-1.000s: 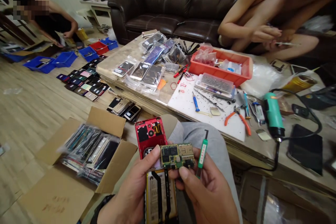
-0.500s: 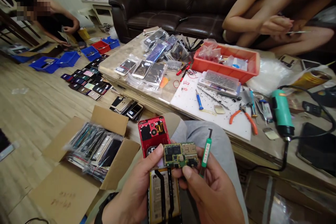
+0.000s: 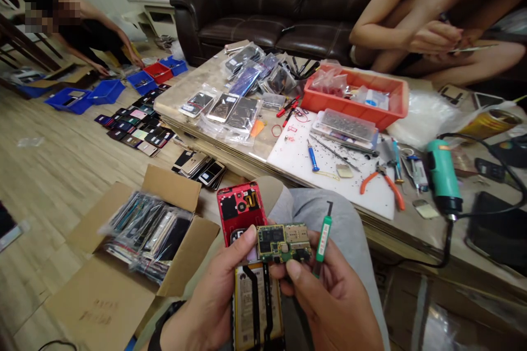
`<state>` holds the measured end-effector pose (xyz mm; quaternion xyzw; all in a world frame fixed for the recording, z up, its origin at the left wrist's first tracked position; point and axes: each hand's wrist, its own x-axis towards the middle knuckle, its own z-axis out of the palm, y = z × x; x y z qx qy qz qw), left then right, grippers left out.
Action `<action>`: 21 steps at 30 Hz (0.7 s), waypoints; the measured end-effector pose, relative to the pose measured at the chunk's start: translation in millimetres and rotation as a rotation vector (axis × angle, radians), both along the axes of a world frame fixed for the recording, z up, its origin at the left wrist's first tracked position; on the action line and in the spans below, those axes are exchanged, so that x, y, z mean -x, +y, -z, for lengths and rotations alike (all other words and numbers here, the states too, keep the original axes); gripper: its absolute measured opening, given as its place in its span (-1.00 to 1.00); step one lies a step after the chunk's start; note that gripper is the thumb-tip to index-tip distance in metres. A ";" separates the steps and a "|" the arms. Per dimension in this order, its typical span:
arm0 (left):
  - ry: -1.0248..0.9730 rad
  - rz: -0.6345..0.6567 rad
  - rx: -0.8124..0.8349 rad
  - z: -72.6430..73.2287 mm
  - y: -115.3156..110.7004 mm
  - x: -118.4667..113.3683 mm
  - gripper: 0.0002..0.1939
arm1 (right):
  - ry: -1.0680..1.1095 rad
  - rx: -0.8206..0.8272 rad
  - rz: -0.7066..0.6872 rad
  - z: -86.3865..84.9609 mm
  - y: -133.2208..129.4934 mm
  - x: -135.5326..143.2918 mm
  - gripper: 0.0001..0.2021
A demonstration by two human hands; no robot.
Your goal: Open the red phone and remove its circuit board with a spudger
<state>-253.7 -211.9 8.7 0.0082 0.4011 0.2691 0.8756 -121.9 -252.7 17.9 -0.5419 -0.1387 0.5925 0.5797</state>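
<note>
A green phone circuit board (image 3: 284, 243) is held level between my two hands, above an opened phone with its battery (image 3: 249, 304) exposed. My left hand (image 3: 220, 279) grips the phone's side, its thumb at the board's left end. Below, the thumb of my right hand (image 3: 329, 290) presses the board's lower edge. A green-handled pry tool (image 3: 324, 238) with a hooked dark tip is tucked in the right fingers, pointing up. Behind the board rises a red phone back cover (image 3: 241, 205); its lower part is hidden, so I cannot tell how it is supported.
On the low table lie orange-handled pliers (image 3: 382, 184), a blue screwdriver (image 3: 313, 156), a teal heat tool (image 3: 443, 175) and an orange bin (image 3: 354, 115). A cardboard box (image 3: 181, 255) of bagged phones stands left. One person (image 3: 94, 33) crouches far left; another person's hands (image 3: 438, 38) work at upper right.
My hands, the board and the pry tool stay practically still. The far-left person has lowered and spread their arms toward the bins. The upper-right person's hand has shifted slightly.
</note>
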 end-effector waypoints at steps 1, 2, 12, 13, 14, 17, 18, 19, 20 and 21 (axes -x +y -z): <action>0.000 0.008 0.002 -0.2 -0.2 0.2 -0.45 | 0.005 0.004 0.005 -0.4 0.1 0.1 -0.67; 0.000 0.015 0.003 -0.4 -0.2 0.5 -0.47 | 0.009 0.007 0.008 -0.6 0.1 0.1 -0.67; -0.014 0.052 -0.004 -0.8 1.2 1.4 -0.48 | -0.007 0.008 -0.001 1.7 -2.5 0.6 -0.66; -0.013 0.055 -0.007 -1.3 1.4 1.2 -0.47 | -0.009 0.014 -0.003 1.3 -2.5 0.4 -0.66; -0.014 0.059 -0.009 -1.8 1.5 1.0 -0.46 | -0.012 0.021 -0.008 0.8 -2.3 0.3 -0.66; -0.007 0.065 -0.013 -2.5 1.8 0.9 -0.44 | -0.016 0.026 -0.016 0.1 -1.6 -0.3 -0.67; -0.006 0.060 -0.012 -2.2 1.8 1.0 -0.45 | -0.013 0.025 -0.015 0.1 -1.5 -0.5 -0.67; -0.006 0.049 -0.008 -1.9 1.8 1.2 -0.46 | -0.010 0.028 -0.010 0.2 -1.6 -0.5 -0.67; -0.007 0.038 -0.002 -1.5 1.6 1.4 -0.46 | -0.006 0.030 -0.007 0.3 -1.7 -0.5 -0.67; -0.010 0.029 0.004 -1.1 1.3 1.6 -0.46 | -0.004 0.028 -0.007 0.5 -1.9 -0.4 -0.67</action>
